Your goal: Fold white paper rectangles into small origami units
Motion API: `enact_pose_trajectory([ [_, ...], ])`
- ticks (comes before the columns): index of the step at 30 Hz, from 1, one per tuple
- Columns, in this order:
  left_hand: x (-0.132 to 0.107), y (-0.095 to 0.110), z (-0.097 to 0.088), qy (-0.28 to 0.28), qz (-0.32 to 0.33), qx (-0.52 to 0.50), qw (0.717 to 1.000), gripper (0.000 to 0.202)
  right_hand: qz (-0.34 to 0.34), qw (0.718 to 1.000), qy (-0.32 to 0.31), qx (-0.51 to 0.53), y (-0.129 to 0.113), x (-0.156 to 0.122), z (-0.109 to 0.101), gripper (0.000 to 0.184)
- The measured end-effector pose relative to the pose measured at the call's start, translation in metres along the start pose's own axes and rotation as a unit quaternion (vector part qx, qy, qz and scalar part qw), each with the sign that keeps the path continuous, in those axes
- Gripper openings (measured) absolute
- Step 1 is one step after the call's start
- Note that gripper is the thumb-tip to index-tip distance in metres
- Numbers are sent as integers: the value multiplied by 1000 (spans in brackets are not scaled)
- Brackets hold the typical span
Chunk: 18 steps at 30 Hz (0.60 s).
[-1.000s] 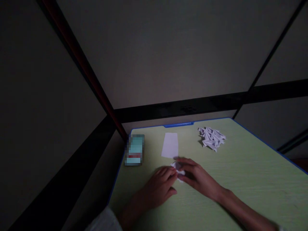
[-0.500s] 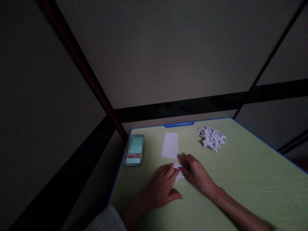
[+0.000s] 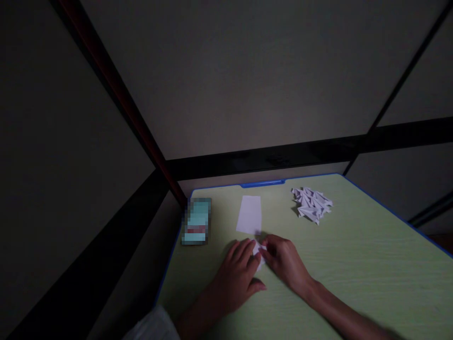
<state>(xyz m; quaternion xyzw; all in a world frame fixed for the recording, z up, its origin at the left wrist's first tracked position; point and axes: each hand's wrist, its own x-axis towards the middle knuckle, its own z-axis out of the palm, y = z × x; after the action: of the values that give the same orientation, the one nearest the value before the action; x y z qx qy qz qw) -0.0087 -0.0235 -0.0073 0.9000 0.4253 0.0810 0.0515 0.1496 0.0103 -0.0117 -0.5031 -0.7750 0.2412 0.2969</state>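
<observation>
A small folded piece of white paper [image 3: 261,249] lies on the table between my hands, mostly covered by them. My left hand [image 3: 239,271] rests flat over its left side, fingers spread and thumb stretched out to the right. With thumb and forefinger, my right hand [image 3: 285,259] pinches the paper's right edge. Just beyond them lies a flat white sheet of paper [image 3: 249,215]. Farther right is a heap of folded white paper pieces [image 3: 312,204] with pointed tips.
The light green table [image 3: 371,264] has a blue rim and a blue strip [image 3: 264,183] at its far edge. A book-like item, blurred out [image 3: 197,221], lies at the far left. Dark panels [image 3: 247,94] stand close behind the table.
My right hand has come down and closer to my left hand, its fingers closing on the folded paper's edge. My left hand's fingers have spread a little and cover more of the paper.
</observation>
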Motion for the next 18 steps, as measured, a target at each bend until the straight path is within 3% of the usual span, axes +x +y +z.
enact_pose_trajectory([
  [6, -3, 1, 6, 12, -25, 1, 1000, 50, -81, 994, 13, -65, 4, -4, 3, 21],
  [13, -3, 2, 2, 11, -32, -17, 999, 46, -205, 969, -5, -141, 4, -5, 2, 17],
  [18, 0, 1, -2, -21, -20, -11, 1000, 49, -219, 955, -37, -197, -1, -3, -3, 14],
])
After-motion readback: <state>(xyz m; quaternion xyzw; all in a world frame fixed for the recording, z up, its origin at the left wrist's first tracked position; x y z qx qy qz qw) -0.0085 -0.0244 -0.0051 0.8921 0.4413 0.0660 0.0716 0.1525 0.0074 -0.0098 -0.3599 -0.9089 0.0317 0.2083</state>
